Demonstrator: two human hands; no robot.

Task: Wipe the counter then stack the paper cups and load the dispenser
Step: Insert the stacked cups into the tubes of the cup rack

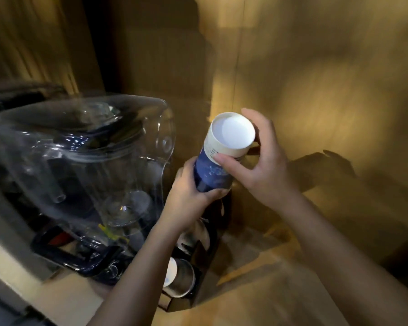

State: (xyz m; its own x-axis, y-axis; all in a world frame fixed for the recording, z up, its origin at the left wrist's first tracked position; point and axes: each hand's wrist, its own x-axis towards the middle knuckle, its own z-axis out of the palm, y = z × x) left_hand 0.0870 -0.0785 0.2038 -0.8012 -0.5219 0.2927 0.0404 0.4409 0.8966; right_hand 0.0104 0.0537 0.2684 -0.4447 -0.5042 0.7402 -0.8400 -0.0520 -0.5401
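Observation:
A stack of blue and white paper cups (218, 161) is held upside down at the centre, white bottom facing up. My left hand (193, 196) grips the blue lower part of the stack from the left. My right hand (257, 161) holds the white upper cup, thumb in front and fingers behind. Directly below the stack stands a dark cup dispenser (191, 262) with round metal tube openings; one opening shows a white cup (170, 271) inside. The stack's lower end is hidden behind my left hand.
A clear plastic cover over glassware on a dark tray (85, 161) stands close on the left. A wooden counter (269, 290) spreads to the right, and a wooden wall (316, 67) rises behind. The view is motion-blurred.

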